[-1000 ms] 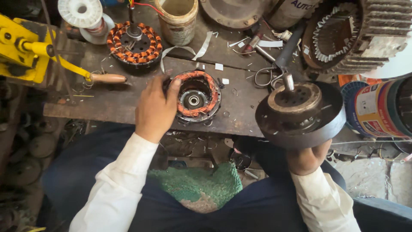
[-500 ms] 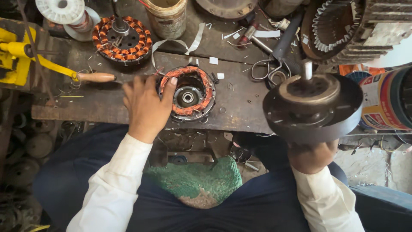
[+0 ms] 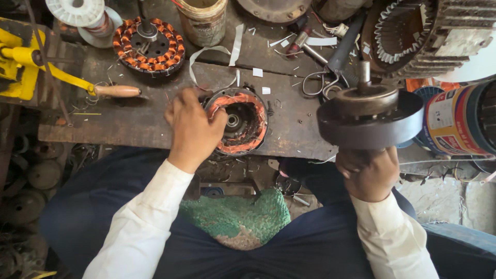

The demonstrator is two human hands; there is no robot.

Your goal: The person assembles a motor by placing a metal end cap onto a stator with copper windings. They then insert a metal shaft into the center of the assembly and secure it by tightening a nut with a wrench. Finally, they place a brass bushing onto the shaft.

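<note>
The dark, scratched wooden surface [image 3: 155,121] carries everything, littered with wire scraps and paper bits. A copper-wound stator [image 3: 237,121] sits near its front edge, the landmark here. Right of the stator, the right hand [image 3: 368,173] closes its grip from below on a heavy dark rotor housing [image 3: 369,119], lifted off the surface. The left hand [image 3: 192,129] rests its fingers on the stator's left rim. Behind the stator lies 1 more wound stator [image 3: 150,44]; left of it, a wooden-handled tool [image 3: 116,91]
</note>
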